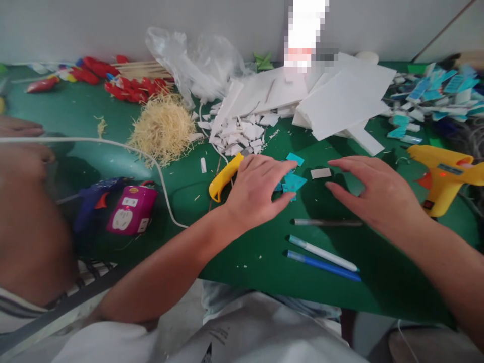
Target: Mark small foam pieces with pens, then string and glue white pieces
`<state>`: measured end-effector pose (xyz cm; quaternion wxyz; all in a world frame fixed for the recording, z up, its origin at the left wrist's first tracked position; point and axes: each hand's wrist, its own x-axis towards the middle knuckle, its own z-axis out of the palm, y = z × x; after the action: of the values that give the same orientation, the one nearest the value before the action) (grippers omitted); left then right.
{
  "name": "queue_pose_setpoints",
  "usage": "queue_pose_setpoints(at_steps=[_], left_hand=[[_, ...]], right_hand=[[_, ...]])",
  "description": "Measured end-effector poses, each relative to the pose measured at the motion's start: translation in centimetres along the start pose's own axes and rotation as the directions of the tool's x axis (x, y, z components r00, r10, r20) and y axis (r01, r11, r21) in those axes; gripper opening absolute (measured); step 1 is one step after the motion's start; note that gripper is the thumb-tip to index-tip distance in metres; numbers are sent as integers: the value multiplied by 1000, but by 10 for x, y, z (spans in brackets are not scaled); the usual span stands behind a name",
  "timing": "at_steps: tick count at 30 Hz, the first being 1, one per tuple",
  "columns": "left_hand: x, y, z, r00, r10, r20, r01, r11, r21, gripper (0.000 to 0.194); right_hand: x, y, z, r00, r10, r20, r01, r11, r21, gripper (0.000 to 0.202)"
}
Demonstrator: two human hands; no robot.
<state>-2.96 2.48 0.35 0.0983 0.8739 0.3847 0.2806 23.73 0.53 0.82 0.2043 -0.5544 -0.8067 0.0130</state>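
Observation:
My left hand [257,189] is over the table with thumb and fingers apart, close above several small blue pieces [294,181]. Beside it lies a yellow-handled cutter [223,179], its far end partly hidden by the hand. To the right, my right hand [378,186] hovers with thumb and index finger spread, empty. A small white rectangular piece [320,173] lies just left of those fingertips. Below the hands are a grey pen [327,222], a white pen [325,253] and a blue pen [324,265].
A yellow glue gun [442,176] stands at the right. White foam sheets [340,96] and scraps [244,133] lie at the back, near straw-like shreds [164,128]. A magenta power socket [132,209] and white cable [159,171] are at left, beside another person's arm [30,201].

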Motion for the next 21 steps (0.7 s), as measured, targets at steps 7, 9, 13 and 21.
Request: queue_pose_setpoints(at_steps=[7,9,13,21], left_hand=[[11,27,18,965,131,226,-125,991,-41,39],[13,26,15,964,150,221,-146,989,-37,40],[11,12,-2,988,-20,156,14,999,44,46],[2,-2,-14,920,-211,330,162,972,170,60]], right_hand=[[-1,4,2,991,70,-111,-65,997,46,27],[-2,7,4,992,67,-109,-61,997,57,26],[-5,12,7,994,-12,-111,19,998,67,25],[-6,-2,5,953,-302,6,299,946,127,47]])
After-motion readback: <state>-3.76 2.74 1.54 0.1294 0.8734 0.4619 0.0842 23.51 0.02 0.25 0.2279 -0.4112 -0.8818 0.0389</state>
